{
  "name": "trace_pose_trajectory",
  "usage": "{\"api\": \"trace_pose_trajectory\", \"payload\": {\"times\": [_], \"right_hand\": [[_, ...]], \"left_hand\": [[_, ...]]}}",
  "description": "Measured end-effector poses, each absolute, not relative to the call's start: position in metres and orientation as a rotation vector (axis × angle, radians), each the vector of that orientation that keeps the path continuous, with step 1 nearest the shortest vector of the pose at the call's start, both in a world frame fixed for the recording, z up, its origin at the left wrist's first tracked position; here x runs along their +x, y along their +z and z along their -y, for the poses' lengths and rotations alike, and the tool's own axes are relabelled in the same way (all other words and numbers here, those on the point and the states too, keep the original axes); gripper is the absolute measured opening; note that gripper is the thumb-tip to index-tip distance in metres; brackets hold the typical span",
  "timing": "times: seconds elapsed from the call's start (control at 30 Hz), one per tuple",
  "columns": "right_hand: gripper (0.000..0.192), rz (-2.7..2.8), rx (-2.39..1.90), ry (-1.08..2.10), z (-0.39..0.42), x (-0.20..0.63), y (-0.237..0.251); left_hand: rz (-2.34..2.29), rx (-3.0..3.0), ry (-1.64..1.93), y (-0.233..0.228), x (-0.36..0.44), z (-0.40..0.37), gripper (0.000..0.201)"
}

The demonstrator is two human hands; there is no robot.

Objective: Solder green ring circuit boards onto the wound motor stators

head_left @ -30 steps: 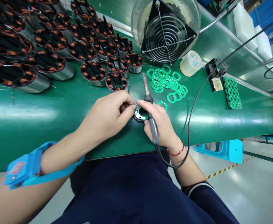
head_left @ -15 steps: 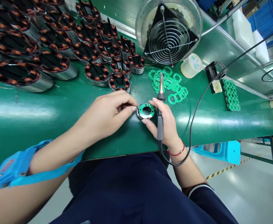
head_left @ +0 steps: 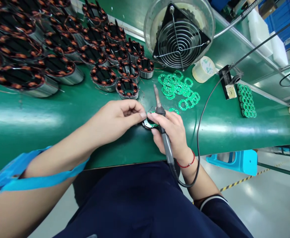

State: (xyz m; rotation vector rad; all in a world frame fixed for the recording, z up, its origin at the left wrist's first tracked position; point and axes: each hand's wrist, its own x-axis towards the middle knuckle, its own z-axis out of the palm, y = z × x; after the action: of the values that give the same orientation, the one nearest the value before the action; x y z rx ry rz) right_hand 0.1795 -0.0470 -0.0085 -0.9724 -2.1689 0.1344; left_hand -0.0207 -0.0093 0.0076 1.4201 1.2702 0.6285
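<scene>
A small motor stator [head_left: 148, 124] topped with a green ring-shaped circuit board rests on the bench, partly covered by my fingers. My left hand [head_left: 117, 119] is closed in a pinch at the stator's left upper edge; what lies between thumb and forefinger is too small to make out. A soldering iron [head_left: 167, 145] sits in my right hand [head_left: 176, 134], its tip pointing up and away from the stator. The right thumb and fingertips also touch the stator's right side. Just beyond my hands stands another copper-wound stator [head_left: 127, 88].
Many wound stators [head_left: 60, 67] crowd the left of the green bench [head_left: 234, 129]. Loose green ring boards [head_left: 174, 87] lie beyond my right hand, near a fan [head_left: 179, 46], a tape roll [head_left: 204, 70], an iron stand [head_left: 227, 82] and a board panel [head_left: 246, 100]. The iron's cable [head_left: 201, 132] loops rightward.
My right hand has shifted left over the stator, covering more of its board. The soldering iron's tip has swung left, uncovering a loose green ring board. The left hand still pinches at the stator's edge.
</scene>
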Motion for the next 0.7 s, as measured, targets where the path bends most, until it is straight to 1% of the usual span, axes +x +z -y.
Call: {"api": "trace_pose_trajectory", "payload": {"times": [0.2, 0.37, 0.5, 0.7], "right_hand": [[0.036, 1.943, -1.016, 0.214, 0.051, 0.182, -0.008], [0.031, 1.671, -0.969, 0.222, 0.058, 0.188, -0.02], [0.027, 1.644, -0.876, 0.228, 0.06, 0.189, -0.026], [0.023, 1.633, -0.906, 0.282, 0.06, 0.185, -0.02]], "left_hand": [[-1.431, 1.705, 0.693, 0.011, -0.018, 0.014, 0.023], [-1.483, 1.947, 0.729, 0.014, -0.015, 0.019, 0.019], [-1.516, 2.123, 0.775, 0.008, -0.015, 0.022, 0.019], [-1.624, 2.305, 0.777, 0.0, -0.012, 0.027, 0.021]]}}
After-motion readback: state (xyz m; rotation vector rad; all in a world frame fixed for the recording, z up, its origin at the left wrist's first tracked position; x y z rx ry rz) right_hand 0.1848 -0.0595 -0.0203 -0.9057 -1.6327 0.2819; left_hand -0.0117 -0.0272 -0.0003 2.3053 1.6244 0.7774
